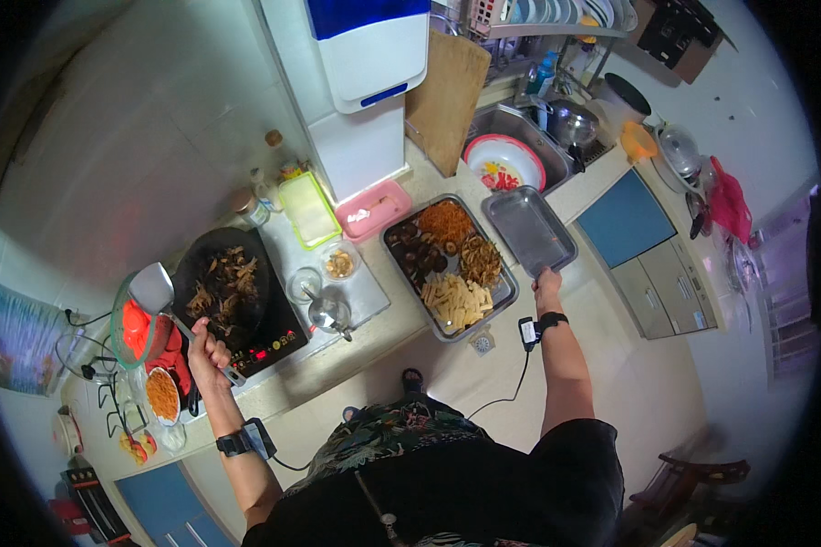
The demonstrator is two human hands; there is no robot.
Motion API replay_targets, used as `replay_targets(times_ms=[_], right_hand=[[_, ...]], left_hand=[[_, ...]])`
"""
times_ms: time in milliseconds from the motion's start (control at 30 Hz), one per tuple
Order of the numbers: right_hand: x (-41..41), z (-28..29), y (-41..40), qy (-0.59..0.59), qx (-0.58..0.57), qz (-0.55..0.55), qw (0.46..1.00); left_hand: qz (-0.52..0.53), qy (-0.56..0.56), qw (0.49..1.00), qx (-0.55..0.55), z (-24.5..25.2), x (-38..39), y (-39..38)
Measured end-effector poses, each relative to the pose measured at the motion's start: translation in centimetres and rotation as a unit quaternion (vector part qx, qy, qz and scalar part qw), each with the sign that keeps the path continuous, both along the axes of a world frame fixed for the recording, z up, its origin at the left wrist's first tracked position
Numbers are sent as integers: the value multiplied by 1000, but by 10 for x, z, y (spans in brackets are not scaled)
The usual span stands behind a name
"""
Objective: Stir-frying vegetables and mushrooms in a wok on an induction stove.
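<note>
My left hand (209,352) grips the handle of a metal spatula (152,287), its blade raised over the left rim of a black wok (263,273). Browned food strips (226,284) lie in the wok, which stands on a black induction cooktop (284,342) with a lit display. My right hand (546,282) holds the near end of a shallow grey metal tray (530,229); its tilt is hard to tell. Just left of it, a larger metal tray (513,290) bears shredded orange food (446,222), dark mushrooms (414,253), brown strips (480,261) and pale strips (455,301) in separate heaps.
Near the wok are a green strainer basket (120,342), a bowl of orange shreds (162,395), a glass bowl (304,284) and a metal pot or ladle (328,313). A green-rimmed tray (310,208) and pink tray (376,210) stand behind. A red-rimmed basin (520,154) sits in the sink.
</note>
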State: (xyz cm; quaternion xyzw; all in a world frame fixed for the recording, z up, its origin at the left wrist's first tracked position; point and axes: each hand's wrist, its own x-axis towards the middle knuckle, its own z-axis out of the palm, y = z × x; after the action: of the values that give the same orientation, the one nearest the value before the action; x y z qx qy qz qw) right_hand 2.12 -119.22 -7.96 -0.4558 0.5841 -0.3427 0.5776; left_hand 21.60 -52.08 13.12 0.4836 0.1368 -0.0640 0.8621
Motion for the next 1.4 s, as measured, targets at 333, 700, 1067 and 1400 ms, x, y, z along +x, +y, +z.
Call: replay_targets(times_ms=[333,700,1067,1400], right_hand=[[34,-25,17,27,55,78,995],[-26,19,27,38,-171,197,965],[82,205,420,-191,-233,710,637],[137,231,533,-232,-267,632,690]], left_hand=[[61,-2,998,10,10,-18,-10],[27,-38,986,-158,2,-8,-11],[-96,4,957,-275,-14,-26,-55],[-283,81,952,-89,-8,-37,31]])
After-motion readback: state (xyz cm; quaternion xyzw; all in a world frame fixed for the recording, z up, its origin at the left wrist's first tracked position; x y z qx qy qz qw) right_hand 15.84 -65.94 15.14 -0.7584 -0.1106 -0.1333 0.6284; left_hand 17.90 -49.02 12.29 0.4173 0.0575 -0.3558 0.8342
